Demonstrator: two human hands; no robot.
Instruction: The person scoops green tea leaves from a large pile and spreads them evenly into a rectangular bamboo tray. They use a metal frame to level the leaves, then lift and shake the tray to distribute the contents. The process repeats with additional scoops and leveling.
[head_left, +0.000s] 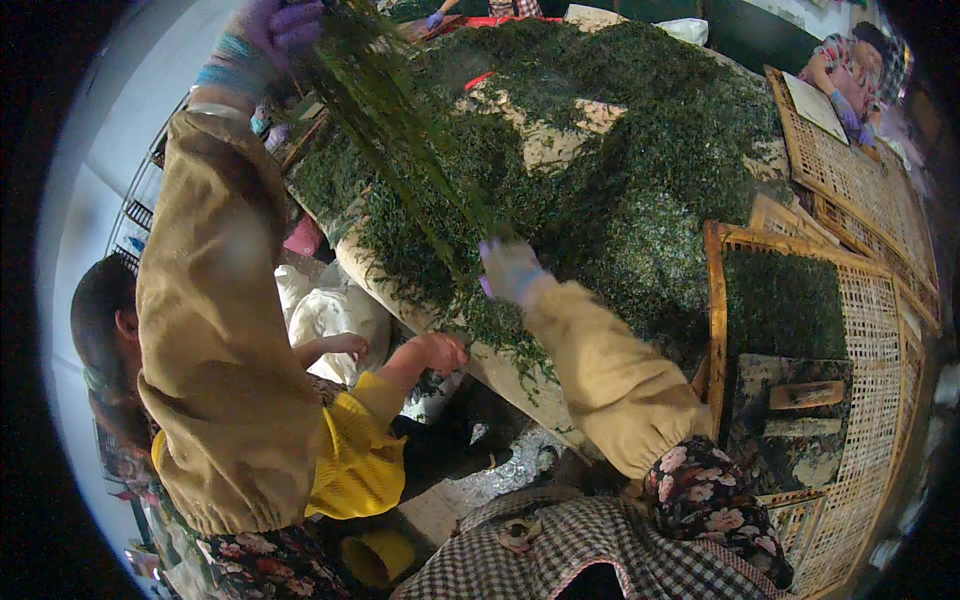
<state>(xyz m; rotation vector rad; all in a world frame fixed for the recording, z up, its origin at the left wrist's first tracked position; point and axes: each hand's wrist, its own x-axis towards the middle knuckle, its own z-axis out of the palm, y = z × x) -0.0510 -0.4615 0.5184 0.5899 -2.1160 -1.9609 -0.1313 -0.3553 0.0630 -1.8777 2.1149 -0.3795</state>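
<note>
My left hand (281, 34), in a purple glove with blue bands at the wrist, is raised at the upper left and closed around a bundle of long green strands (390, 127), possibly seaweed. The strands hang slanting down to the right, blurred. By their lower end is my right hand (510, 270), also gloved; it is blurred, and whether it grips any strands is unclear. Beneath both lies a wide heap of dark green, shredded seaweed-like material (645, 135) on a table with a pale cover (517, 379).
A person in yellow sits close at the left, a bare hand (442, 354) at the table edge. Woven frames (870, 300) stack at the right, one bearing a green sheet (784, 300) and a dark board (787, 427) with a wooden handle. White sacks (330, 315) stand left. Other gloved people work farther off.
</note>
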